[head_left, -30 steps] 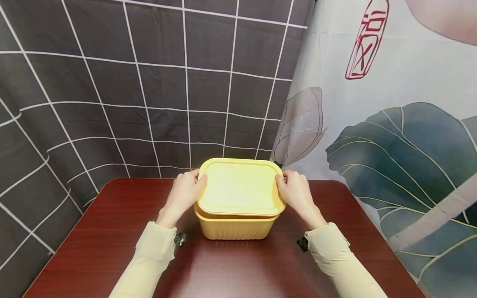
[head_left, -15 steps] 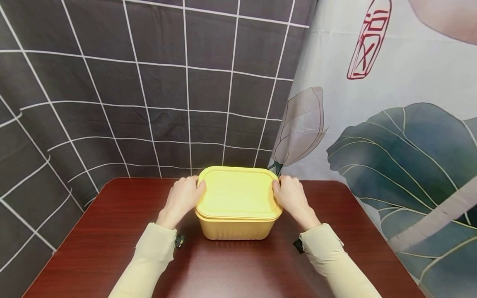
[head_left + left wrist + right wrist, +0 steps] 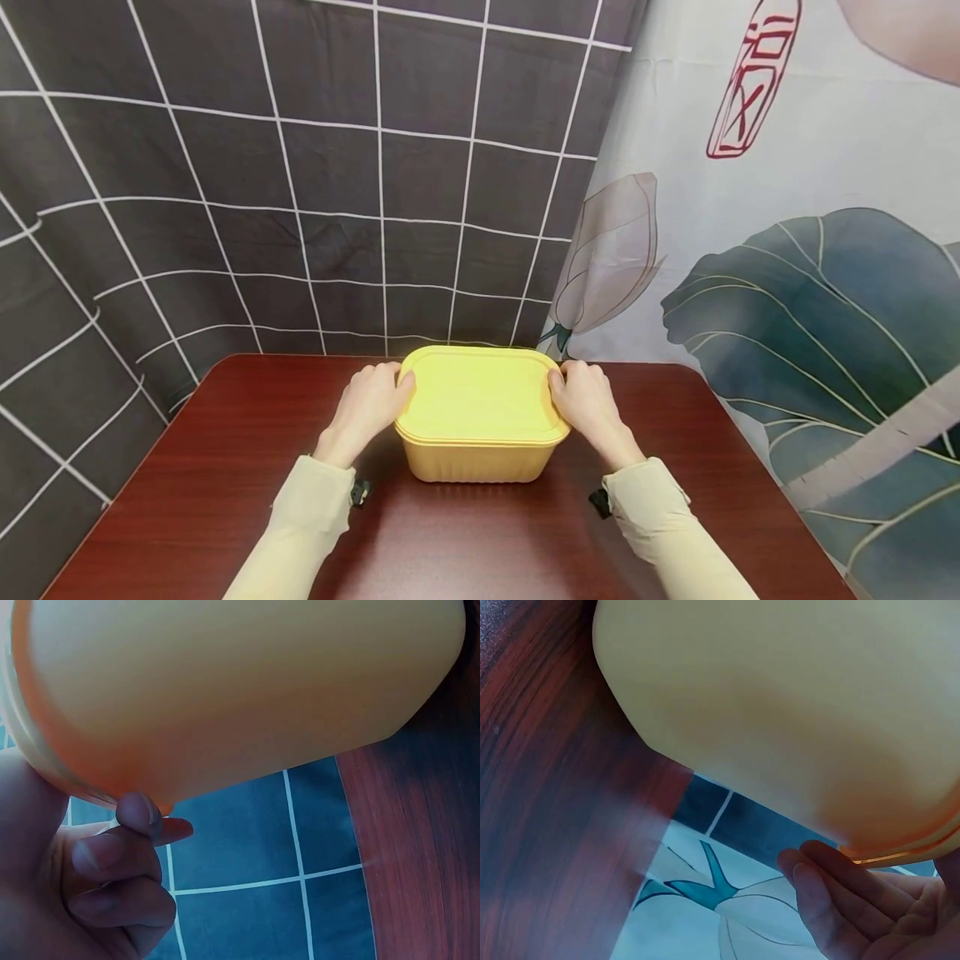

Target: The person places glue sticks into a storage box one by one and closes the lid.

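Note:
A yellow rectangular storage box [image 3: 480, 462] stands on the table, its yellow lid [image 3: 483, 393] lying level on the rim. My left hand [image 3: 369, 408] grips the lid's left edge, thumb on top. In the left wrist view its curled fingers [image 3: 112, 900] are below the rim, beside the box wall [image 3: 247, 697]. At the opposite edge my right hand [image 3: 592, 407] holds the lid with its thumb over the top. The right wrist view has its fingers [image 3: 832, 900] under the rim, beside the box wall [image 3: 765, 712]. What the box contains is hidden.
The reddish-brown wooden table [image 3: 480, 546] has rounded far corners. Behind it hangs a dark cloth with white grid lines [image 3: 330, 175]. On the right is a pale cloth with a leaf print [image 3: 810, 308]. Both sleeves carry a small dark wrist device [image 3: 360, 492].
The lid has come down from a raised tilt, closing the gap at the front of the box. Both hands have lowered slightly with it. The head view has shifted a little.

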The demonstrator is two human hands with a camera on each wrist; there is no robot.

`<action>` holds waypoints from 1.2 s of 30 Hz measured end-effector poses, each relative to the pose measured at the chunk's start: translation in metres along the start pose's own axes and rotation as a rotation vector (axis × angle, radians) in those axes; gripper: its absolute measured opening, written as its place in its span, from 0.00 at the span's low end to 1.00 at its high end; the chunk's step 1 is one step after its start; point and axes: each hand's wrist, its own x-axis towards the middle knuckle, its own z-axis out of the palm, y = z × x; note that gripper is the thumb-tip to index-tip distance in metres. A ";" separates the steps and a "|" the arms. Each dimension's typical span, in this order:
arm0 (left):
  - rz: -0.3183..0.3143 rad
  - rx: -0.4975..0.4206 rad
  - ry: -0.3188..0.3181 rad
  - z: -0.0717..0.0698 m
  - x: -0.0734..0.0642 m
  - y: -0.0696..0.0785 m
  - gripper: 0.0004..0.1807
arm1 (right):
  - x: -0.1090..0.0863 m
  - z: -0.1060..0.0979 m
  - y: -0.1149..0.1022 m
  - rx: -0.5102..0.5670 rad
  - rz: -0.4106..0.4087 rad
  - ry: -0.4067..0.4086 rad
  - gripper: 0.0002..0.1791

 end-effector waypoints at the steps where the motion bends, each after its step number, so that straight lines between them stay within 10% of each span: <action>1: -0.002 -0.005 0.002 0.000 0.000 0.000 0.17 | 0.000 0.000 0.000 0.003 0.003 0.000 0.15; 36: -0.037 -0.065 0.012 0.008 -0.010 -0.014 0.35 | -0.011 -0.011 0.023 0.121 0.058 -0.043 0.27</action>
